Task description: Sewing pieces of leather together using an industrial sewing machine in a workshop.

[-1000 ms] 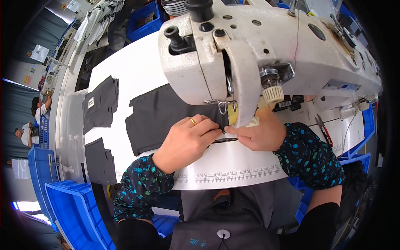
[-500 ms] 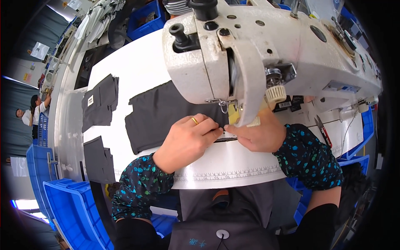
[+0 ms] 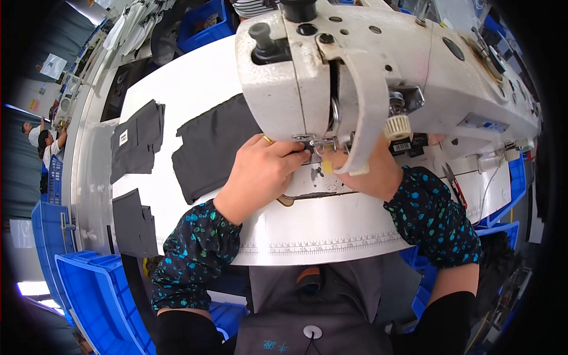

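A dark grey cloth piece [image 3: 212, 148] lies on the white table, its right part running under the head of a white sewing machine [image 3: 278, 89]. My left hand [image 3: 260, 177], a ring on one finger, is closed with its fingertips pinching the cloth's edge beside the presser foot [image 3: 322, 145]. From the right, my right hand [image 3: 373, 176] reaches in close to the needle area. Its fingers are bent together, but the machine's curved white guard covers part of them, so what they hold is hidden. Bare needle plate [image 3: 316, 180] shows between the hands.
Two stacks of dark cut cloth [image 3: 139, 139] [image 3: 135, 225] lie at the left. Red-handled thread snips [image 3: 454, 184] and black labels [image 3: 408, 146] are on the right. Blue bins [image 3: 97, 296] stand at lower left. A printed ruler [image 3: 319, 242] follows the near edge. Two people work far left.
The cloth and my left hand have shifted away from me, toward the far side of the presser foot. More of the needle plate is uncovered. My right hand has moved slightly farther in.
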`<state>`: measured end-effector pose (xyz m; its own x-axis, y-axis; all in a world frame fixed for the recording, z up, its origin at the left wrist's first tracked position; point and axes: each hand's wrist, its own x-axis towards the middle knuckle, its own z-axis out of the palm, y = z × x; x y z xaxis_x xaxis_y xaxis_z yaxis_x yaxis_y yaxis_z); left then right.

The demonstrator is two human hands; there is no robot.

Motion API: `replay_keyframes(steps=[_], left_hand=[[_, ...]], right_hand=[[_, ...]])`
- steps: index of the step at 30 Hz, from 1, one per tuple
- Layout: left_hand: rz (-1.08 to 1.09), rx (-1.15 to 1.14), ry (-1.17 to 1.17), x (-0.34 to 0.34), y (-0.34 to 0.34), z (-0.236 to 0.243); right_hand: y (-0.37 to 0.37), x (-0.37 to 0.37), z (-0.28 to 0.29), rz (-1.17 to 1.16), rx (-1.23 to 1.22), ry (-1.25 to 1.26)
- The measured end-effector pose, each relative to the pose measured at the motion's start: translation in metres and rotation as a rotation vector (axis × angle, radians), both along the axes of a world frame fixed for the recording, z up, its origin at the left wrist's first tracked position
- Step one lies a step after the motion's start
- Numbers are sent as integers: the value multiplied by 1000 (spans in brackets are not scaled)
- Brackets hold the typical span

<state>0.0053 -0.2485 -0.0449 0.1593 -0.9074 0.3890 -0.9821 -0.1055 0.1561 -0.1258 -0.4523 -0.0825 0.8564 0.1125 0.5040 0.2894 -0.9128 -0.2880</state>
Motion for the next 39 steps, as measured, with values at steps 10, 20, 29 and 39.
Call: replay_keyframes(steps=[10,20,29,39], left_hand=[[20,-5,39,-2,0,1],[-5,-59,40,1,0,1],[52,-52,41,3,-4,2],[56,-19,34,4,-1,-2]], right_hand=[[-2,-9,0,-123,-208,-42],[3,-8,4,-64,-69,-16],[0,-8,0,-63,-85,-31],[4,-12,4,-101,-53,96]])
